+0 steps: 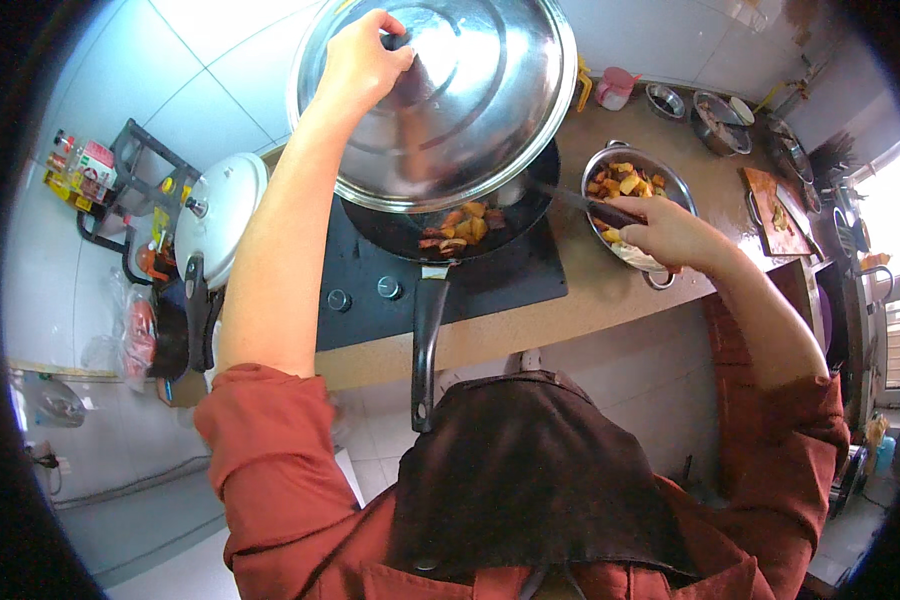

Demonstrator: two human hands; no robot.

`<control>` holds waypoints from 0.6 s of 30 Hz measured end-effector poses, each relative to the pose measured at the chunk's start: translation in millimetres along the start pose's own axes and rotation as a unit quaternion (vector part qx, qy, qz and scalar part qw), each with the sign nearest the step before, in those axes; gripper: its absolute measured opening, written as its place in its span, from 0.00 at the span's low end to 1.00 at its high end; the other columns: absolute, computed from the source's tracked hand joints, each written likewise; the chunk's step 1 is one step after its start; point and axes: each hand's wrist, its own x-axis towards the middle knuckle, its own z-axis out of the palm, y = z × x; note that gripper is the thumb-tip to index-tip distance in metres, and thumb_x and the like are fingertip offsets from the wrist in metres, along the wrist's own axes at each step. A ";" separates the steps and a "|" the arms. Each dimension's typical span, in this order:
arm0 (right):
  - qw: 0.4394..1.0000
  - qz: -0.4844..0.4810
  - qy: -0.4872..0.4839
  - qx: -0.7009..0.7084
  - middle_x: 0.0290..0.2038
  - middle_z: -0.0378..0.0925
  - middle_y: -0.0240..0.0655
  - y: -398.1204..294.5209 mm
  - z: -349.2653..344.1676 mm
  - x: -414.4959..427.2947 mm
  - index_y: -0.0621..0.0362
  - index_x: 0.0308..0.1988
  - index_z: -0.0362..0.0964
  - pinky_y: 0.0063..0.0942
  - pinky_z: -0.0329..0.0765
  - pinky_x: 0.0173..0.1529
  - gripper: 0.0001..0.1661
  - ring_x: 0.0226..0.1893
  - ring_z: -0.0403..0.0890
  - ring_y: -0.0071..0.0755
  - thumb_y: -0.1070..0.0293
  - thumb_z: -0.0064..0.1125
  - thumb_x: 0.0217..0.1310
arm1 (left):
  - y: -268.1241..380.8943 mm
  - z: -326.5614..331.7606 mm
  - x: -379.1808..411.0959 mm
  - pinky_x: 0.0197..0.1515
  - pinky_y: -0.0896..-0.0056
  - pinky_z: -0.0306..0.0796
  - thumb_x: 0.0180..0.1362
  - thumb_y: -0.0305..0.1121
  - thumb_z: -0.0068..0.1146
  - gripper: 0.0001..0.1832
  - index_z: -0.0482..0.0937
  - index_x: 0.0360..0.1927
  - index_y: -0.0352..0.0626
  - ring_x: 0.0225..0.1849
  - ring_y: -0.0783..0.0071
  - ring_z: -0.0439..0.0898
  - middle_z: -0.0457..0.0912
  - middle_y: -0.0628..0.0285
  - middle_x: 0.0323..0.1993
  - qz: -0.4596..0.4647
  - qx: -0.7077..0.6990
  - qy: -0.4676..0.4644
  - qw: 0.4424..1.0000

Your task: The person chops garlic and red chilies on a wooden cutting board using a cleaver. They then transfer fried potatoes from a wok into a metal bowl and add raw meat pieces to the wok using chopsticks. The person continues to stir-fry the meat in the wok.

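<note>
My left hand (367, 67) grips the dark knob of a large stainless steel lid (487, 112), which is tilted over the far part of a black frying pan (379, 229). In the pan lie browned, chunky food pieces (461, 229). The pan's black handle (425, 345) points towards me. My right hand (667, 225) is closed around the dark handle of a cooking utensil (577, 201); its far end reaches into the pan and is partly hidden by the lid. Behind that hand stands a steel bowl (686, 199) with more browned chunks in it.
The pan sits on a black cooktop (495, 289) with two knobs. At left are a pressure cooker (221, 217) and a rack of bottles (90, 169). On the right are a cutting board (772, 217) with a knife, metal bowls (720, 124) and a pink-lidded jar (615, 88).
</note>
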 end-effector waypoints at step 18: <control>0.742 0.199 -0.316 0.556 0.19 0.62 0.26 -28.3 31.4 24.5 0.51 0.35 0.59 0.12 0.48 0.10 0.04 0.09 0.52 0.11 0.66 0.45 0.62 | -9.4 -11.6 -11.1 0.37 0.68 0.71 0.46 0.38 0.60 0.17 0.76 0.40 0.44 0.30 0.65 0.79 0.81 0.56 0.28 0.019 0.072 0.033 0.997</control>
